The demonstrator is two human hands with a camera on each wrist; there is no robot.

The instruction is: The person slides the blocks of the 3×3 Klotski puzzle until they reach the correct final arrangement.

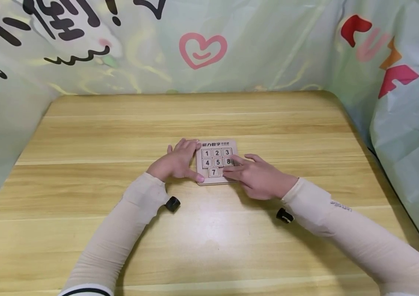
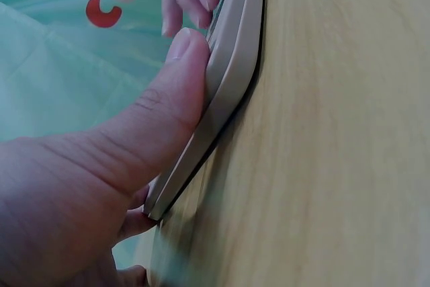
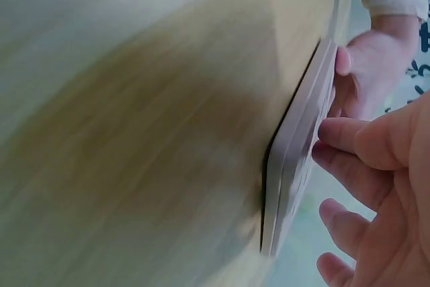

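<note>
A number sliding puzzle (image 1: 204,181) lies flat on the wooden table, its frame pale and its square tiles printed with black digits. Rows 1 2 3 and 4 5 8 show, and the 7 tile (image 1: 214,172) sits lower, a little right of the left wall. My left hand (image 1: 176,162) holds the frame's left side, thumb (image 2: 171,92) at the near corner and fingers at the far one. From the right, my right hand (image 1: 261,176) touches the tiles with extended fingertips (image 3: 329,129) beside the 8 and right of the 7. Those fingers hide the lower right of the board.
The wooden table (image 1: 209,238) spreads out around the puzzle. A printed cloth (image 1: 268,49) with a pink heart hangs behind the table's far edge and along its right side. Small black wrist cameras (image 1: 172,204) sit on both sleeved forearms.
</note>
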